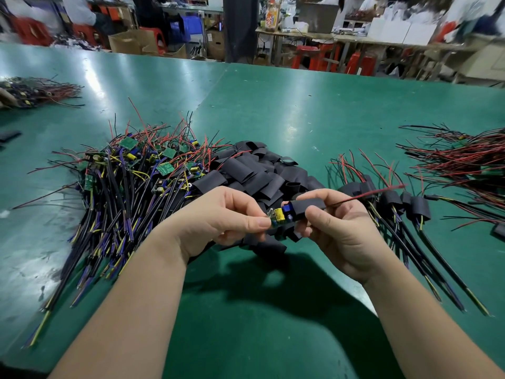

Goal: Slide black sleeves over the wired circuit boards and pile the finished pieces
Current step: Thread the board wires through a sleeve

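The glossy green tabletop [273,105] carried a tangle of thin red, black and yellow wires with small green boards [131,170] at centre left. A heap of flat, matte sleeves [254,170] lay just right of it. At the frame's centre we held a circuit board [281,216] with a yellow cylindrical capacitor above the tabletop, its right end inside a black sleeve [307,207]. Our left hand [229,214] pinched the board's bare end between thumb and forefinger. The fingers [318,218] of our right hand [344,233] gripped the sleeve. Finished pieces [396,203] lay at right.
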A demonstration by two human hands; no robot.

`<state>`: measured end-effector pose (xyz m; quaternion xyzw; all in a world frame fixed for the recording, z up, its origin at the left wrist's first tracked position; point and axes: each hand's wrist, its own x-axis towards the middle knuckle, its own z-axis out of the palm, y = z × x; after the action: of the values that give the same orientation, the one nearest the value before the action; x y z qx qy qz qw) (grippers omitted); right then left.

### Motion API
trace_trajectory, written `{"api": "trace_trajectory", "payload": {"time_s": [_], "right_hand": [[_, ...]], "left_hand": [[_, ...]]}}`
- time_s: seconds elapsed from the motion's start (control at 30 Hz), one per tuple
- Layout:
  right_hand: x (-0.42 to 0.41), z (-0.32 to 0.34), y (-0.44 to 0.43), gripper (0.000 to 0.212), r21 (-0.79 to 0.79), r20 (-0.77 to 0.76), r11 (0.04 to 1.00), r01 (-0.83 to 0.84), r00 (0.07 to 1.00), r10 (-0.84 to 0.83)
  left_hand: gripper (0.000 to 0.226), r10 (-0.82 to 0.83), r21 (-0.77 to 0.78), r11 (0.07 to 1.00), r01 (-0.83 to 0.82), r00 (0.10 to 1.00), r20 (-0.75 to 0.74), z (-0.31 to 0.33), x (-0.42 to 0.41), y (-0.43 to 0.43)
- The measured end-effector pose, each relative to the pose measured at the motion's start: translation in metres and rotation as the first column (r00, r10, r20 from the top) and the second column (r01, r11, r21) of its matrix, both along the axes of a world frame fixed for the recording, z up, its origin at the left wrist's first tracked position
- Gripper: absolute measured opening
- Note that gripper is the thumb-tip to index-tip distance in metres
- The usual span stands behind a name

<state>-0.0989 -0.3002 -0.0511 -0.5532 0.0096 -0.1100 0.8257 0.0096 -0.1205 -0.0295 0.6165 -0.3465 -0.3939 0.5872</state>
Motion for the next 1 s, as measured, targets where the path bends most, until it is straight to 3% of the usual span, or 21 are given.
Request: {"api": "trace_trajectory", "payload": {"time_s": [0.23, 0.4, 0.5, 0.67, 1.0], "right_hand": [[0.002, -0.002, 0.002, 0.046, -0.103, 0.012, 0.994, 0.034, 0.999, -0.033], [0.001, -0.002, 0.002, 0.031, -0.127, -0.008, 0.990, 0.054, 0.998, -0.055], [0.002, -0.001, 0.007, 0.040, -0.061, -0.017, 0.996, 0.063, 0.998, -0.064], [0.002, 0.004, 0.006, 0.036, 0.133, -0.024, 0.989, 0.061, 0.998, -0.058], [0.004, 0.003, 0.012, 0.032, 0.153, -0.071, 0.988, 0.019, 0.997, -0.008]], "left_hand": [[0.012, 0.092, 0.011, 0.996, -0.092, 0.996, -0.001, -0.001, 0.000, -0.002], [0.010, 0.103, 0.008, 0.995, -0.102, 0.995, -0.014, -0.003, 0.001, -0.003], [0.010, 0.112, 0.005, 0.994, -0.111, 0.994, -0.020, -0.004, 0.002, -0.003], [0.011, 0.125, -0.013, 0.992, -0.125, 0.991, -0.037, -0.005, 0.003, -0.003], [0.010, 0.113, -0.001, 0.994, -0.113, 0.991, -0.069, -0.006, 0.003, -0.003]]}}
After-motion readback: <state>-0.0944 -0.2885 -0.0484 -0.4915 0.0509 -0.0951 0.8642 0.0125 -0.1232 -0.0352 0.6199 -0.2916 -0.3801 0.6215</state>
